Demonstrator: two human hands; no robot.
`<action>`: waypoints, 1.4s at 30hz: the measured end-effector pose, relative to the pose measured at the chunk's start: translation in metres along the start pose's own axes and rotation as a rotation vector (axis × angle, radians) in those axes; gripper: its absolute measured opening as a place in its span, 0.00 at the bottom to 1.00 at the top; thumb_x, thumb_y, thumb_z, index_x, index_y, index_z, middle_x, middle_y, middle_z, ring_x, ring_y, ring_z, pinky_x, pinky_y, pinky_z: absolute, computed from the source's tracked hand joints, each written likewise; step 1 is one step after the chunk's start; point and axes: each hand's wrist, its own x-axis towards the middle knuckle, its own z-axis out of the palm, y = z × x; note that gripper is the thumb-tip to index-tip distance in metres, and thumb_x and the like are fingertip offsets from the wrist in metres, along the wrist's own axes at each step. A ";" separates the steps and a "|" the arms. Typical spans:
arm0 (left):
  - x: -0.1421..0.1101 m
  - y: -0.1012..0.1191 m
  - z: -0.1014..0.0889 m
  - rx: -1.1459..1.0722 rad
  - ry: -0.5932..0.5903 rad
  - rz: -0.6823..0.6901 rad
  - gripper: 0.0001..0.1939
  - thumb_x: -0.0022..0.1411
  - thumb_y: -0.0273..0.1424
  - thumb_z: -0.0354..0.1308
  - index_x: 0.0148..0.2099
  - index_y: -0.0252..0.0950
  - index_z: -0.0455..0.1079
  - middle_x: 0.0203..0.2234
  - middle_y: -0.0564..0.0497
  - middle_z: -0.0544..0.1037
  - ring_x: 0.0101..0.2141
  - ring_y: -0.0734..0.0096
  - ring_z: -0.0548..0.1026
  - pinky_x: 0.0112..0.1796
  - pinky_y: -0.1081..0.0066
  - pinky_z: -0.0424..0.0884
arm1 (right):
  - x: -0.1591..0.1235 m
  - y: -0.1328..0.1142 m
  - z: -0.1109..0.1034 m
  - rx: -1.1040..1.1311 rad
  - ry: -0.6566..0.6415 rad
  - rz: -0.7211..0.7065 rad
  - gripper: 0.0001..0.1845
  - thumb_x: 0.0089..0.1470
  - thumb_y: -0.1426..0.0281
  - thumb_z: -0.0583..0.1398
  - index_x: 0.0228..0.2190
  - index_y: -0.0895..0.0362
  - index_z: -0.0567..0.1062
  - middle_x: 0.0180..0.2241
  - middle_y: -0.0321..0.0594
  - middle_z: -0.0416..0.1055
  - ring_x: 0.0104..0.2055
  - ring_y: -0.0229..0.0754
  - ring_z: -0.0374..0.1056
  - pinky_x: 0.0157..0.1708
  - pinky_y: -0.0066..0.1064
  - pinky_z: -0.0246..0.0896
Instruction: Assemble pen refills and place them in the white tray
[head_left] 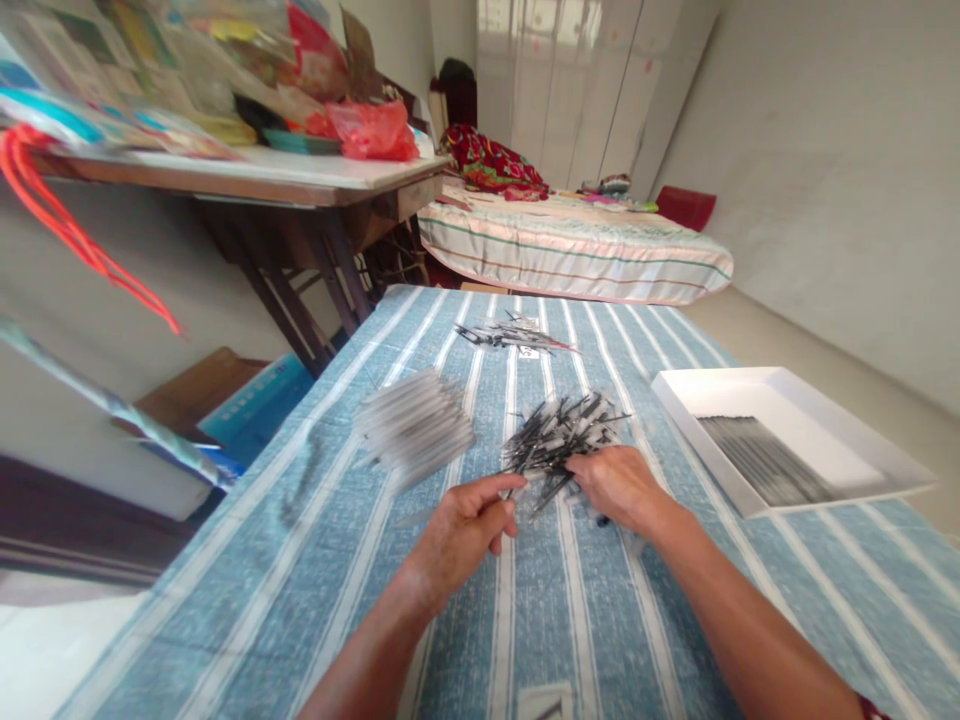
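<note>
A loose pile of thin black sticks mixed with pale, clear-looking pieces (566, 430) lies on the blue striped cloth. My right hand (619, 487) reaches into its near right edge, fingertips pressed together among the pieces; what they grip is hidden. At the pile's near left edge is my left hand (476, 510), thumb and forefinger drawn together. A small dark bit shows by those fingertips, too fine to name. Left of the pile, a neat row of pale slender items (416, 425) lies side by side, blurred.
On the right stands a white shallow tray (795, 380) with a row of dark thin sticks (765, 460). A smaller heap of sticks (514, 335) lies farther back over a label. A cluttered side table (300, 180) stands at the left, a bed (570, 245) beyond.
</note>
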 end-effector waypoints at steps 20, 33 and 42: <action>-0.002 0.000 0.000 -0.045 -0.051 -0.018 0.19 0.51 0.30 0.53 0.47 0.33 0.70 0.19 0.56 0.71 0.17 0.79 0.60 0.18 0.77 0.54 | -0.019 0.016 -0.002 0.212 0.262 -0.038 0.14 0.57 0.71 0.50 0.34 0.54 0.76 0.27 0.41 0.75 0.30 0.40 0.68 0.32 0.26 0.55; -0.002 0.000 0.001 -0.053 -0.091 -0.015 0.18 0.52 0.30 0.53 0.46 0.32 0.70 0.19 0.55 0.71 0.17 0.80 0.60 0.19 0.76 0.55 | -0.020 0.013 -0.006 0.063 0.271 -0.064 0.16 0.57 0.75 0.48 0.34 0.56 0.76 0.25 0.42 0.74 0.27 0.41 0.67 0.30 0.28 0.51; -0.003 0.000 0.001 -0.083 -0.105 -0.042 0.19 0.52 0.30 0.53 0.47 0.29 0.69 0.18 0.54 0.71 0.16 0.80 0.61 0.18 0.76 0.54 | -0.020 0.003 -0.016 -0.084 0.423 -0.163 0.10 0.52 0.79 0.54 0.30 0.57 0.75 0.20 0.36 0.71 0.24 0.39 0.66 0.28 0.30 0.48</action>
